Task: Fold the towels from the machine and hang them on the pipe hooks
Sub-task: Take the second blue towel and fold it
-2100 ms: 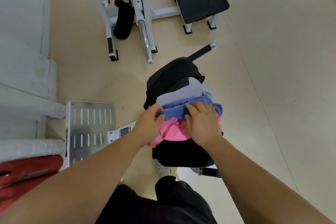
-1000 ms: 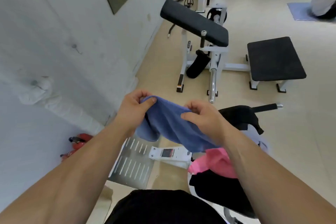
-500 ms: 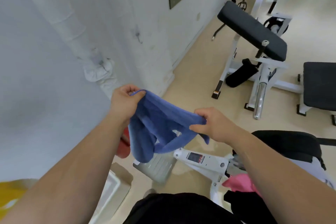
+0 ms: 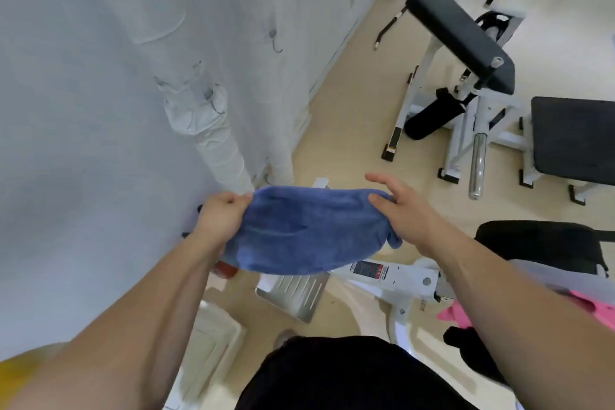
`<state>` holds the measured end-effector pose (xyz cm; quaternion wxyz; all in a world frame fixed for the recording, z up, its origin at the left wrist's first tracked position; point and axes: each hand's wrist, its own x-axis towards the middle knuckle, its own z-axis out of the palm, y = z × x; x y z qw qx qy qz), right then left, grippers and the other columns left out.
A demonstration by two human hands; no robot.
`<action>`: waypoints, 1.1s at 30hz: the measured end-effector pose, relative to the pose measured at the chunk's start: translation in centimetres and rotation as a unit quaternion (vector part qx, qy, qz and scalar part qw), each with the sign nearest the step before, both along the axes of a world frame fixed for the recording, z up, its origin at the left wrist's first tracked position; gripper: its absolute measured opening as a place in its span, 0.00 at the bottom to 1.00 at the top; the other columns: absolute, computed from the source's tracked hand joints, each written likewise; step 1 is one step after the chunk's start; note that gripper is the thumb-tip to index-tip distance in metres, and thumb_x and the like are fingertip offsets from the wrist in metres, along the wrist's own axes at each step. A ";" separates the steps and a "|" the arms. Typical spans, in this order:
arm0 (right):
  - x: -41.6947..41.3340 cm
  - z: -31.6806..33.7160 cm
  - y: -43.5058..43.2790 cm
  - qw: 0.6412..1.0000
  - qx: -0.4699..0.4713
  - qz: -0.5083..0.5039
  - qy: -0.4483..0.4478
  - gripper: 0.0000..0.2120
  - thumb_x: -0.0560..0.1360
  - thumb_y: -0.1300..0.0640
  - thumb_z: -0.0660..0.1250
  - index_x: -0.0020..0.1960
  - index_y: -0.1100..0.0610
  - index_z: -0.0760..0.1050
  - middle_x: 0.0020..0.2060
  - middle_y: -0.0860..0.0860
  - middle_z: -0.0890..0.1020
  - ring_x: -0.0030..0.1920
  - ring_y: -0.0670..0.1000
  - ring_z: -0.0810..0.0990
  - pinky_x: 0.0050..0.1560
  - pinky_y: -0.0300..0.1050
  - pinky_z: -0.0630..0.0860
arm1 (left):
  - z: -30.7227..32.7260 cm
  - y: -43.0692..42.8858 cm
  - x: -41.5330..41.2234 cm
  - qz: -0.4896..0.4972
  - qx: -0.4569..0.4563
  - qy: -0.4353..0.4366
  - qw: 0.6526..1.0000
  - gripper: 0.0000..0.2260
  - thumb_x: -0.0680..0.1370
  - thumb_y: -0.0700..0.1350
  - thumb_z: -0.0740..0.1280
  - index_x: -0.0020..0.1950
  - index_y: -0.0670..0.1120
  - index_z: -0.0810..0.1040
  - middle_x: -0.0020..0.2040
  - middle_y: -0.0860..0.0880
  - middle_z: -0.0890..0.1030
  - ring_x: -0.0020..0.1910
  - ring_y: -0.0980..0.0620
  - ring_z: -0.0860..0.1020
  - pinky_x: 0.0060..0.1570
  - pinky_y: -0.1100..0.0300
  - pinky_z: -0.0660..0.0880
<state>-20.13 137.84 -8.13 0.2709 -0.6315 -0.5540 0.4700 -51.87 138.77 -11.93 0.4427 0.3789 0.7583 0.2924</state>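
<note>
Facing a white wall, wrapped pipe and beige floor, the left hand pinches a blue towel while the right hand, fingers straight, apparently pins its other end under the thumb.

Head view, steeply downward, close

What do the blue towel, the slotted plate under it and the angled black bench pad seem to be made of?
Blue towel: soft terry or microfibre cloth, matte; it sags and creases.
Slotted plate: bare metal, probably steel or aluminium; grey sheen.
Bench pad: black vinyl or leather-like cover, probably; smooth, faint gloss.
</note>
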 end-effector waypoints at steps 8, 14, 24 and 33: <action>-12.2 1.7 -0.5 0.983 0.056 0.172 -0.030 0.16 0.83 0.58 0.61 0.66 0.42 0.74 0.39 0.37 0.82 0.38 0.33 0.78 0.40 0.26 0.70 | 4.8 -1.4 1.4 -0.244 0.120 -0.081 0.959 0.08 0.82 0.43 0.66 0.44 0.48 0.81 0.39 0.45 0.83 0.38 0.51 0.79 0.44 0.57 0.76; -15.0 1.5 0.4 0.992 0.077 0.100 -0.026 0.08 0.81 0.59 0.63 0.46 0.54 0.79 0.38 0.51 0.82 0.39 0.43 0.76 0.46 0.41 0.74 | 4.2 -1.9 -2.4 -0.251 0.118 -0.094 0.956 0.04 0.78 0.41 0.71 0.44 0.47 0.79 0.31 0.49 0.78 0.31 0.58 0.73 0.34 0.68 0.71; -13.4 2.2 3.5 0.992 0.029 -0.110 0.057 0.10 0.81 0.57 0.63 0.42 0.55 0.77 0.39 0.55 0.81 0.42 0.53 0.79 0.47 0.52 0.77 | 0.5 -3.3 -7.4 -0.186 0.016 -0.116 0.976 0.05 0.78 0.41 0.72 0.42 0.46 0.80 0.33 0.55 0.79 0.33 0.59 0.76 0.35 0.66 0.73; -16.5 2.4 1.4 0.993 0.019 -0.112 0.034 0.04 0.77 0.60 0.68 0.48 0.51 0.78 0.37 0.48 0.80 0.39 0.48 0.78 0.41 0.42 0.73 | 3.7 -2.2 -3.8 -0.022 0.091 -0.285 0.954 0.05 0.74 0.44 0.73 0.49 0.46 0.86 0.49 0.42 0.86 0.49 0.45 0.84 0.53 0.47 0.80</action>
